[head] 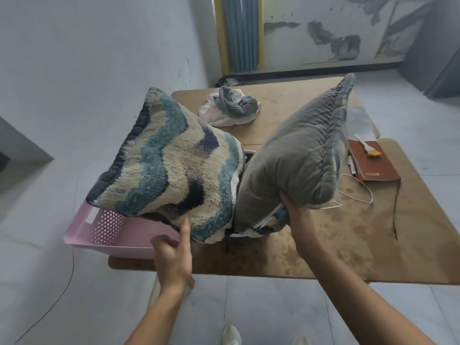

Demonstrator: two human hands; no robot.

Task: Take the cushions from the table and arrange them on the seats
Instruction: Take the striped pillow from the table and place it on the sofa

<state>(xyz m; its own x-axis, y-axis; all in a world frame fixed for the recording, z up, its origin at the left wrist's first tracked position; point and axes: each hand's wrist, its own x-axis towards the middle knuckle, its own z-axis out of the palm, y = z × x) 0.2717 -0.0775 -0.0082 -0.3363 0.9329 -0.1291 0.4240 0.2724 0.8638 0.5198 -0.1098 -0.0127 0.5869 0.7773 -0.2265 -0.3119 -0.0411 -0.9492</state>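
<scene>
Patterned cushion: a shaggy wave-patterned cushion [171, 165] is held at 9 o'clock, over a pink perforated basket [104, 232] on the table [348, 232].
Left hand: the left hand [171, 255] is clamped on its near edge, thumb on top.
Grey cushion: a grey velvet cushion [298, 155] is raised, tilted, at 3 o'clock, touching the first.
Right hand: the right hand [296, 217] is closed round its lower corner.
Surroundings: crumpled cloths [231, 105] are seen at 12 o'clock; a brown notebook [375, 163] with a brush [368, 145] on it lies at 3 o'clock, behind the grey cushion.
</scene>
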